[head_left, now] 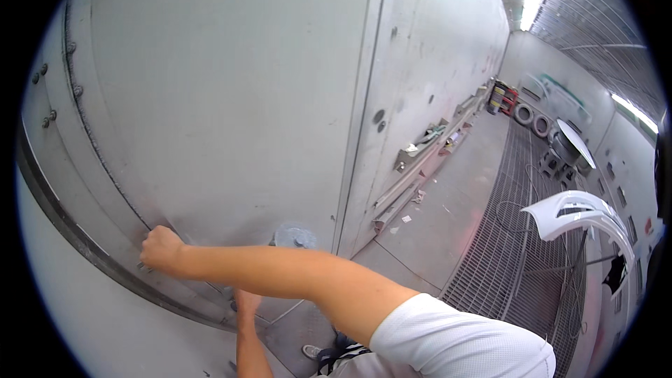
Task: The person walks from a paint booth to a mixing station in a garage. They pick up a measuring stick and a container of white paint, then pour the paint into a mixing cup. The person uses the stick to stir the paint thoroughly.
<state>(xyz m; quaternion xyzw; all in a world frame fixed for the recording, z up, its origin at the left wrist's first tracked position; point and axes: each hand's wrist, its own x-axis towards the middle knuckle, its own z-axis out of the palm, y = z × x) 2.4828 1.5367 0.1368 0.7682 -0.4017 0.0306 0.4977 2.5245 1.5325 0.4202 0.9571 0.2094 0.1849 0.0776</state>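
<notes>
My right arm, in a white sleeve, reaches across to the left. My right hand (164, 250) is closed in a fist at the edge of a large grey metal panel (231, 98). A small bit of dark metal shows just under the fist; what the fingers grip is hidden. Below that forearm my left hand (247, 302) is raised against the low part of the panel's edge, its fingers mostly covered by my right arm. Behind the right forearm shows the top of a grey round container (295, 236), its lower part hidden.
A curved dark frame edge (91, 245) runs along the left. To the right, a wall ledge (427, 161) holds scraps and small items. Beyond lie a floor grating (490, 238), a white car bumper (581, 210) on a stand, tires (523, 114) and a red rack (509, 101).
</notes>
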